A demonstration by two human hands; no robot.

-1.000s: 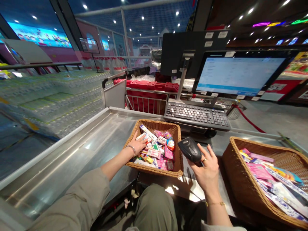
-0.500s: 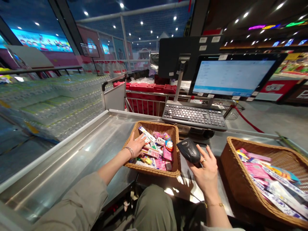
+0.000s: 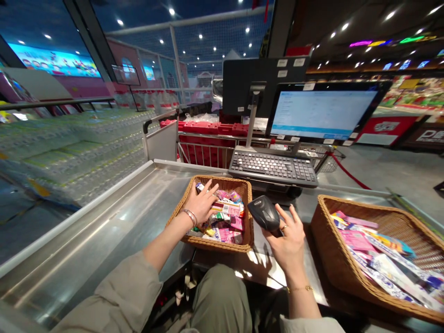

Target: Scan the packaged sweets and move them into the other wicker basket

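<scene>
My left hand (image 3: 201, 203) reaches into the near wicker basket (image 3: 250, 222), its fingers spread over the small packaged sweets. A long bar with a pink end and a barcode (image 3: 226, 207) sticks out from beneath those fingers; whether they grip it is hidden. Pink packets (image 3: 236, 223) and other small wrapped items lie around it. My right hand (image 3: 287, 240) holds a black barcode scanner (image 3: 264, 212) just right of this basket. The scanner's head points left toward the sweets, and some of my right fingers stick out loosely.
A second wicker basket (image 3: 326, 249) with long packets stands at the right. Behind the near basket are a keyboard (image 3: 272, 164) and a lit monitor (image 3: 321, 113). The metal counter (image 3: 114, 226) has a raised rim on the left. A shopping cart (image 3: 204, 150) stands beyond it.
My left hand has shifted up and slightly right within the basket, fingers more spread. The pink-ended bar now lies higher, across the Dove packet's former spot. The view has turned slightly right.
</scene>
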